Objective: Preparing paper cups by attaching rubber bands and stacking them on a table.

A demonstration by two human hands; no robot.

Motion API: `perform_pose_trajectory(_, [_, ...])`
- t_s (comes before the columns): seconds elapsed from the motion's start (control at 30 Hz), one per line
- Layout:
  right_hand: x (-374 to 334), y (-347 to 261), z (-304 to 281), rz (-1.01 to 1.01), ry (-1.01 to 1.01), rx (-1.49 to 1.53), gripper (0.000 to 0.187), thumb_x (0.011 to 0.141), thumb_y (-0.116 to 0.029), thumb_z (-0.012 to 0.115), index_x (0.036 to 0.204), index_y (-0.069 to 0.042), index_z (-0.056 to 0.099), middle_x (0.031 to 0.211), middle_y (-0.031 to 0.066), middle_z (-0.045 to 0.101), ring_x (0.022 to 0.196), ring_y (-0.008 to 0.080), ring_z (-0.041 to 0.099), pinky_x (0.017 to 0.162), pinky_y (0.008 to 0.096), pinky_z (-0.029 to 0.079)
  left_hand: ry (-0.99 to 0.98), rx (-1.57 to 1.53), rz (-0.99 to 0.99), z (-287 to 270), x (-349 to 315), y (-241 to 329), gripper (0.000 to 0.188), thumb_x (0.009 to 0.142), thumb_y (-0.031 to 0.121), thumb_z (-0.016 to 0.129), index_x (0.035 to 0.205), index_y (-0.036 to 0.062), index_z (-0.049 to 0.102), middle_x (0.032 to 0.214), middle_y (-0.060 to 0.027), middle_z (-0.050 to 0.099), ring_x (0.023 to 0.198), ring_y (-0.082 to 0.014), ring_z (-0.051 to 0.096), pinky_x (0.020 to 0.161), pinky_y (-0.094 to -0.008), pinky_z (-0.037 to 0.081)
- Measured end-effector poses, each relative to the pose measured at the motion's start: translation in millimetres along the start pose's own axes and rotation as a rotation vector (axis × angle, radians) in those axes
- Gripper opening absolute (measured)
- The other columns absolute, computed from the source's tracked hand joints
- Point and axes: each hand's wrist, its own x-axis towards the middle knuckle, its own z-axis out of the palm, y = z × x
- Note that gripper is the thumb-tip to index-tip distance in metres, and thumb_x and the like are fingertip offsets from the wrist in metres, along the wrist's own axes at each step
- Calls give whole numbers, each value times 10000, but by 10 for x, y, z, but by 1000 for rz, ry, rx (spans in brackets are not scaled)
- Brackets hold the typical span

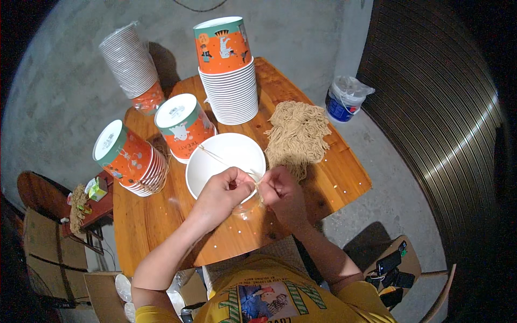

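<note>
A white-lined paper bucket (223, 153) stands in front of me with its mouth toward me. Thin tan cord (214, 155) runs across that mouth from the far left rim to my fingers. At the near right rim, my left hand (223, 194) pinches the cord between thumb and forefinger. Close beside it, my right hand (283, 196) is closed on the cord too, its fingertips nearly meeting the left ones. The exact crossing of the strands is hidden by my fingers. To the right lies a tangled bundle of tan cord (299, 132).
Upside-down orange and green paper buckets (183, 126) stand on the wooden table (328, 188): a tall stack (229, 86) behind, a corded stack (132, 156) at left. A wrapped stack (129, 62) is farther back. A blue pail (342, 105) sits on the floor, right.
</note>
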Motion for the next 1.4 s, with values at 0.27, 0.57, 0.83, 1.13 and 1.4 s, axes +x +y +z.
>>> perform_pose_trajectory(0.27, [8, 41, -16, 4, 65, -67, 94, 876, -52, 542, 961, -78, 513, 644, -57, 467, 532, 15, 424, 465, 191, 349, -9, 14, 2, -6, 16, -22, 148, 881, 140, 592, 922, -2, 590, 806, 6, 575, 718, -54, 489, 657, -210, 424])
perform_pose_trajectory(0.57, [17, -31, -91, -470, 31, -642, 137, 843, -101, 600, 968, -47, 591, 649, 17, 541, 577, 52, 519, 525, 235, 432, -28, 49, -2, -20, 27, -25, 157, 881, 143, 589, 943, -2, 591, 822, 5, 579, 732, -60, 492, 666, -214, 426])
perform_pose_trajectory(0.83, [28, -9, -55, -59, 11, -183, 74, 926, -98, 524, 918, -36, 564, 661, -11, 556, 582, 57, 518, 530, 224, 429, -59, 118, 80, 0, -4, -2, 184, 873, 137, 592, 981, -11, 582, 842, -23, 587, 751, -90, 515, 685, -234, 444])
perform_pose_trajectory(1.13, [32, -31, -43, -33, 15, -229, 81, 923, -102, 537, 921, -27, 568, 628, -6, 548, 548, 50, 501, 509, 211, 412, -13, 315, 123, 1, 10, -60, 157, 856, 146, 602, 873, -5, 562, 779, -73, 589, 712, -136, 541, 660, -284, 455])
perform_pose_trajectory(1.4, [49, -21, -83, -14, 33, -201, 79, 915, -108, 554, 922, -33, 574, 624, 4, 564, 552, 64, 523, 503, 222, 420, 22, 378, 190, -9, -21, -39, 151, 861, 149, 572, 868, -1, 553, 806, -111, 597, 743, -201, 569, 691, -319, 459])
